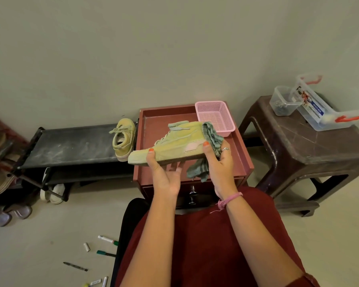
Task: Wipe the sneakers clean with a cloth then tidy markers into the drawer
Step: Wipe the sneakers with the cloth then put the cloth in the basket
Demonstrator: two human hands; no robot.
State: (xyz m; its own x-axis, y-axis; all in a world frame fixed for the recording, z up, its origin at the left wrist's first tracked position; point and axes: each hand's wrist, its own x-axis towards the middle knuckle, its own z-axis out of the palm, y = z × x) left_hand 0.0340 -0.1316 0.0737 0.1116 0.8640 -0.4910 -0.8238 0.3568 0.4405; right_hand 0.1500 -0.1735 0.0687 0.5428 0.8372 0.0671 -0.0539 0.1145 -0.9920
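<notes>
Holding a yellow-green sneaker (170,145) above the red cabinet (245,160), the person gripped it from both ends. The left hand (164,172) had its fingers curled under the sole with the thumb on the side near the toe. The right hand (220,160) clamped the heel, and a green striped cloth (212,139) was pinched between that hand and the shoe, part of it dangling below.

A slip seemed the likeliest trouble: the sneaker hung in the air by sole and heel only, so a hard rub with the cloth could twist it loose onto the cabinet's tabletop. The loose tail of cloth could also snag on the drawer knob (192,190).

A second sneaker (123,139) sat on the black shoe rack (75,146), apparently not yet wiped. Markers (107,240) lay scattered on the floor at lower left, well apart from the drawer, which was closed.

A pink basket (215,118) on the cabinet looked empty. Two clear plastic tubs (284,100) stood on the brown stool (311,150); the smaller seemed to hold small metal clips, though that was hard to make out.
</notes>
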